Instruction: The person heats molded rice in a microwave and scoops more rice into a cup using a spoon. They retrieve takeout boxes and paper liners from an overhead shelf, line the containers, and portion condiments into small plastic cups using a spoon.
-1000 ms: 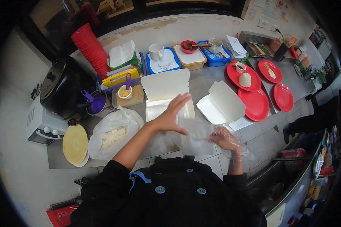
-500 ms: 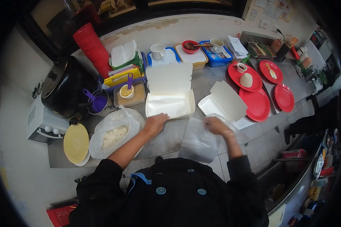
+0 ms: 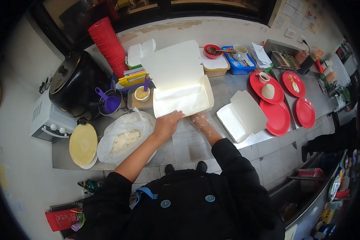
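Observation:
An open white takeout box [image 3: 183, 100] stands in front of me with its lid raised and a bare white inside. My left hand [image 3: 166, 127] is closed on the box's front edge, thumb over the rim. Beside it, my right hand [image 3: 203, 123] is at the box's lower front edge, covered in thin clear plastic; its fingertips are hidden there. A clear plastic bag [image 3: 190, 146] lies flat on the counter below the box. To the left sits a white bag of cooked rice [image 3: 126, 140]. A second open takeout box [image 3: 233, 123] rests to the right.
A steel counter [image 3: 224, 86] holds red plates [image 3: 277, 116], one with a rice mound [image 3: 267, 91] and sauce cup [image 3: 263, 77]. Left are a black rice cooker [image 3: 78, 86], purple measuring cup [image 3: 111, 104], stacked red baskets [image 3: 108, 48] and a yellow round lid [image 3: 84, 145]. Tubs [image 3: 241, 64] line the back.
My right hand has moved left from over the clear plastic to the front of the box. The box looks raised and tilted. The plastic now lies on the counter, and the camera has shifted.

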Motion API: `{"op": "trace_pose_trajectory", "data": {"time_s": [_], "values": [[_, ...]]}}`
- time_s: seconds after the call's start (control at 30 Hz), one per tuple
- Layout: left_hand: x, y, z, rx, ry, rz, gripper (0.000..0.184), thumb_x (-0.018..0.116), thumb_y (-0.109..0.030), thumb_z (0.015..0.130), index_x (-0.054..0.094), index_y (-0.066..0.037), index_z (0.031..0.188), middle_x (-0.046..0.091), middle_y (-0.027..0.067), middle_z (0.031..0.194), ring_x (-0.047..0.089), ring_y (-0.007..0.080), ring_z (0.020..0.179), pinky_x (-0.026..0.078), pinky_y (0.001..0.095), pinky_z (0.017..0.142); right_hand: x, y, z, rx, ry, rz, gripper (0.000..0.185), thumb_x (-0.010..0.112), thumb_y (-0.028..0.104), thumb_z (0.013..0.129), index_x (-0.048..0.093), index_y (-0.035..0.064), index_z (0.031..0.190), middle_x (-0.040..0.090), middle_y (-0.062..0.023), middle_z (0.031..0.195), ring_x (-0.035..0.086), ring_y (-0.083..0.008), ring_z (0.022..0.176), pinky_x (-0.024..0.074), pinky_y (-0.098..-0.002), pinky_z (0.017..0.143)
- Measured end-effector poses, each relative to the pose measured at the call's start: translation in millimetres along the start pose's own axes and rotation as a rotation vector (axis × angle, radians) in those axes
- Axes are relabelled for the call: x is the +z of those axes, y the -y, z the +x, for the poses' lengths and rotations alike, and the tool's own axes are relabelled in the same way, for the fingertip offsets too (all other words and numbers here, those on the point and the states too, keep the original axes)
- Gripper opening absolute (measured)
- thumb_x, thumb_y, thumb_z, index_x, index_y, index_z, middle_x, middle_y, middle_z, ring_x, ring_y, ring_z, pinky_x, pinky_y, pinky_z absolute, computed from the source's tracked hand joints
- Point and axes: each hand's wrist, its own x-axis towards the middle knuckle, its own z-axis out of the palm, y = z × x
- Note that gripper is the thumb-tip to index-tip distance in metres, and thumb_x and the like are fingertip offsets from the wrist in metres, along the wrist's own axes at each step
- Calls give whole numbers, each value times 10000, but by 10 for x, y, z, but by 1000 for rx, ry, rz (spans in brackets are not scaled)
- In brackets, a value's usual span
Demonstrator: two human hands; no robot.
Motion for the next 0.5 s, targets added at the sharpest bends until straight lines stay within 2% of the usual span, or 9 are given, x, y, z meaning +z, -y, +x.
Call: {"op": "trace_pose_trajectory", "data": {"time_s": [0.1, 0.17, 0.23, 0.37, 0.43, 0.5], "values": [[140, 29, -55, -10, 19, 19, 263, 547, 8, 775, 664, -83, 992, 659, 89, 1059, 628, 263, 1005, 530, 359, 803, -549, 11, -84, 226, 210, 62, 356, 557, 101, 764, 600, 31, 1111, 546, -203, 1164, 516, -342, 1083, 401, -462, 930], [264, 49, -124, -17, 37, 40, 258, 545, 4, 775, 667, -83, 985, 658, 90, 1065, 626, 260, 1011, 529, 359, 806, -759, -5, -345, 244, -105, 56, 333, 556, 39, 747, 606, 28, 1076, 560, -198, 1140, 528, -360, 1062, 426, -463, 894], [411, 75, -207, 45, 59, 52, 254, 544, -6, 795, 661, -90, 1004, 658, 104, 1044, 638, 262, 983, 538, 351, 778, -1113, 30, -597, 317, -18, 191, 375, 587, 28, 735, 576, 14, 1110, 565, -212, 1135, 522, -400, 1070, 422, -469, 907], [760, 204, -356, -21, 187, 84, 270, 502, -15, 804, 662, -88, 1010, 644, 102, 1102, 603, 268, 1062, 510, 368, 855, -1327, 180, -1032, 290, -143, 84, 388, 583, 18, 727, 586, 33, 1115, 554, -184, 1196, 488, -393, 1145, 405, -461, 959], [824, 224, -380, -65, 252, 99, 272, 494, -23, 814, 658, -89, 1022, 641, 110, 1108, 595, 276, 1075, 507, 376, 863, -1315, 151, -1121, 131, -144, 125, 432, 592, 22, 710, 580, 51, 1141, 522, -163, 1264, 463, -375, 1193, 386, -457, 996], [855, 241, -364, -82, 270, 83, 265, 506, -38, 813, 656, -88, 1025, 634, 113, 1124, 587, 279, 1087, 494, 377, 880, -1433, 119, -1166, 161, -136, 75, 440, 593, 18, 704, 574, 52, 1142, 531, -170, 1223, 468, -366, 1184, 365, -472, 1007]]}}
